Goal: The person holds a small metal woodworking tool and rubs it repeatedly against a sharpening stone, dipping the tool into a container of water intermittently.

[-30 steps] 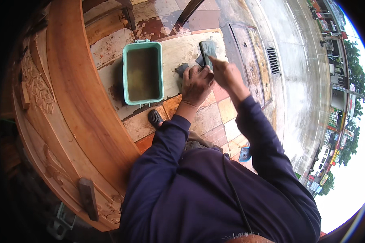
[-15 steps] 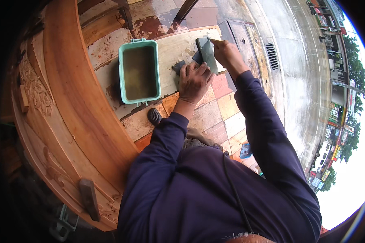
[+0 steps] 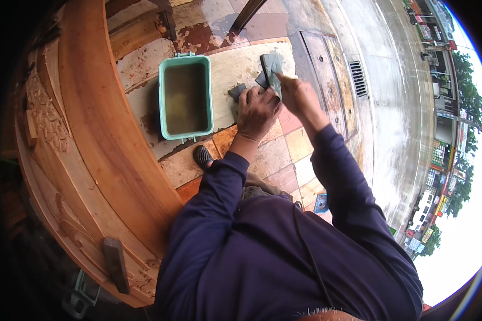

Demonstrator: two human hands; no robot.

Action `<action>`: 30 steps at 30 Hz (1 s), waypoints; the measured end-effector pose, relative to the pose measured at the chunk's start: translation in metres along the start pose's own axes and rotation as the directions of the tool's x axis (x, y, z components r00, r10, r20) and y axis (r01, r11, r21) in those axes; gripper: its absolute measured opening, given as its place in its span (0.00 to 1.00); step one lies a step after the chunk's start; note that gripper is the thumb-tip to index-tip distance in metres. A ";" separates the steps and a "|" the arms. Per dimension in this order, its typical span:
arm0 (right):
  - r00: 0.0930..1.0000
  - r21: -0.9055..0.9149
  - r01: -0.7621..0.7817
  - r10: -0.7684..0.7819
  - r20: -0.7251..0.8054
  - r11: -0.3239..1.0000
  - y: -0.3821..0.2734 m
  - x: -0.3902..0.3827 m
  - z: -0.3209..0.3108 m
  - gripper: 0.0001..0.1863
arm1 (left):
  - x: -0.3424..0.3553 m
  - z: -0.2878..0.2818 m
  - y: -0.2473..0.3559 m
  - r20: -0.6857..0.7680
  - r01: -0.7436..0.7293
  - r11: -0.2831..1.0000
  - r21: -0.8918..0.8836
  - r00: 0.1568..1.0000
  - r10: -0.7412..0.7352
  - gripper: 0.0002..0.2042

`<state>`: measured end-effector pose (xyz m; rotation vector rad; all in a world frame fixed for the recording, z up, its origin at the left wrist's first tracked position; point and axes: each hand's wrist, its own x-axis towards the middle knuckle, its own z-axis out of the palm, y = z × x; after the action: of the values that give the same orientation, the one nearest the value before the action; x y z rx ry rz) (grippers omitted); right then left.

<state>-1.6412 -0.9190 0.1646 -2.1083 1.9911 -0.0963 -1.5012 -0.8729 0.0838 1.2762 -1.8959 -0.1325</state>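
Note:
A grey-green whetstone [image 3: 271,67], with a dark side and a wet-looking top, lies on the pale stained slab [image 3: 230,64] ahead of me. My left hand [image 3: 258,111] holds its near end with bent fingers. On the right of the stone, my right hand [image 3: 301,98] is closed around something mostly hidden. Only a small pale bit of it shows by the fingers, so its kind cannot be made out. Beside my left fingertips sit dark grey block pieces [image 3: 236,92]. A green plastic tub [image 3: 210,96] of murky water stands to the left.
Along the left runs a large curved wooden piece [image 3: 99,134] with carved relief [image 3: 48,115] and a dark wooden block [image 3: 115,265] on it. Coloured floor tiles [image 3: 273,152] lie near me. A drain grate [image 3: 358,78] and wet road [image 3: 396,117] are at the right.
My right hand has drawn back toward me along the whetstone, uncovering the stone's far end. My left hand stays at the near end.

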 end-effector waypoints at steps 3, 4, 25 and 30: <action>0.997 -0.004 -0.068 0.069 0.027 0.998 0.016 0.041 -0.020 0.22 | 0.000 0.003 0.010 0.009 0.000 1.000 -0.011 1.000 0.000 0.12; 0.998 -0.005 -0.062 0.062 0.021 0.998 0.013 0.035 -0.019 0.22 | 0.004 0.002 0.008 0.003 0.003 1.000 0.003 1.000 -0.003 0.12; 0.981 0.833 -0.130 0.190 0.031 0.537 0.009 0.019 -0.108 0.22 | 0.003 -0.002 0.011 -0.007 -0.058 0.995 0.085 0.998 0.058 0.13; 0.989 0.986 -0.080 0.132 0.061 0.145 0.020 -0.055 -0.084 0.16 | 0.005 -0.005 0.013 -0.043 -0.069 0.995 0.075 0.996 0.072 0.12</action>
<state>-1.6822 -0.8758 0.2485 -0.9934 1.2953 -1.1222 -1.5084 -0.8685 0.0962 1.2491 -1.9197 0.0034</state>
